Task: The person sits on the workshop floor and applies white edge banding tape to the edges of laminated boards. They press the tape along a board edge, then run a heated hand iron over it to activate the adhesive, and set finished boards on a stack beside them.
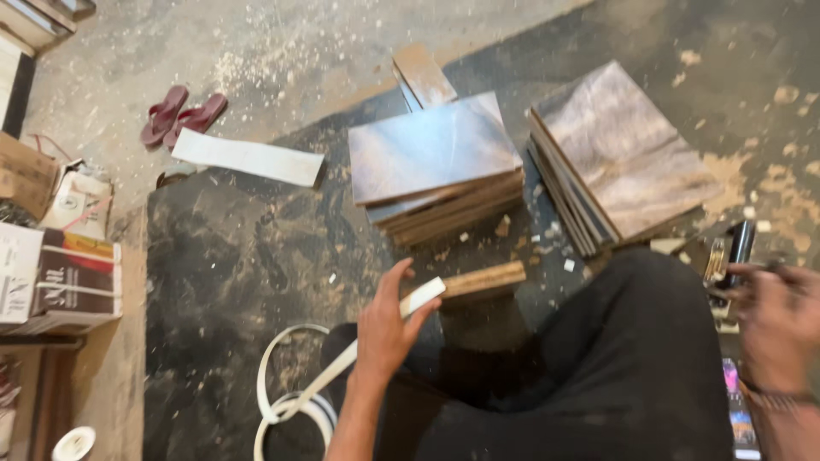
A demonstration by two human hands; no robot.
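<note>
Left hand pinches the end of a white strip between thumb and fingers; strip runs down and back from the hand into a loose coil on the floor. Just past the fingertips lies a small wood block, almost touching the strip's end. Stacked boards sit farther ahead. Right hand is blurred, near a dark tool; grip unclear.

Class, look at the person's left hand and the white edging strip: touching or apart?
Touching. The head view shows the left hand pinching the white strip between thumb and fingers.
</note>
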